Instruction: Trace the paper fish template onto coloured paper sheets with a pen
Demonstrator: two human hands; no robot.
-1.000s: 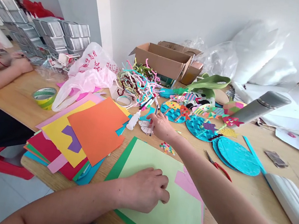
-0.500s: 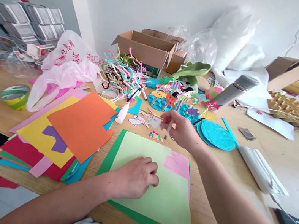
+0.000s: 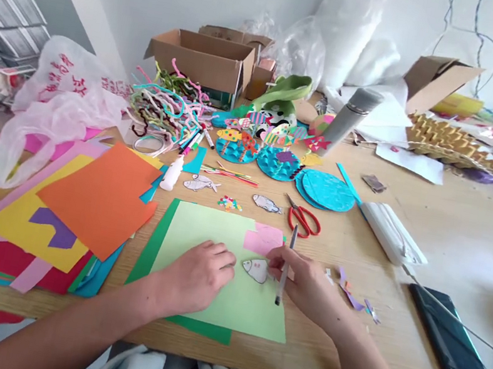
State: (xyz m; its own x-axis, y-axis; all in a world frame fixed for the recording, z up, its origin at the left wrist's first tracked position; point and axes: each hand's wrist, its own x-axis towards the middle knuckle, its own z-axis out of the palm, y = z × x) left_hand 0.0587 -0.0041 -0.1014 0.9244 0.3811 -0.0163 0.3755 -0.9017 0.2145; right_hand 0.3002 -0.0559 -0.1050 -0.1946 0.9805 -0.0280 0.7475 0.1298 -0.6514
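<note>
Pin the green sheet (image 3: 201, 227) with the left hand (image 3: 197, 274), its grip empty and palm down, and press the fish (image 3: 255, 269) flat at the sheet's 3 o'clock edge with the right hand (image 3: 309, 285), its grip pinching the pen (image 3: 291, 246).

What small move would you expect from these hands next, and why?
Probably start tracing round the paper fish with the pen: the right hand grips it and touches the fish, which lies on the light green sheet that the left hand pins.
</note>
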